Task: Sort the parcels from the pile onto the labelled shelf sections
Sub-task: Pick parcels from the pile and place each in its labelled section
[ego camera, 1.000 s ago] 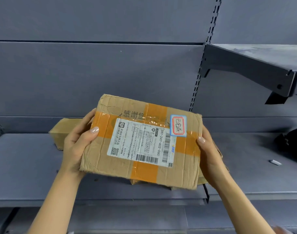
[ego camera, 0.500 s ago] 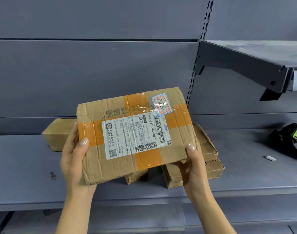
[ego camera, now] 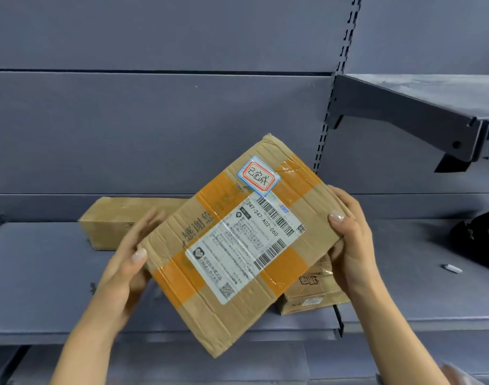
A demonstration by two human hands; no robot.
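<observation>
right hand (ego camera: 351,240) gripped tilted parcel (ego camera: 210,309) by right edge, label (ego camera: 237,251) facing up, likely for reading; left hand (ego camera: 124,270) blurred at corner, grip unclear.

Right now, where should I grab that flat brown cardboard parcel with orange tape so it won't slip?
Take the flat brown cardboard parcel by its two opposite edges, hands coming from both sides, thumbs on top, fingers beneath. It's wide, thin and tilted, so a one-edge hold would probably let it swing.
</observation>
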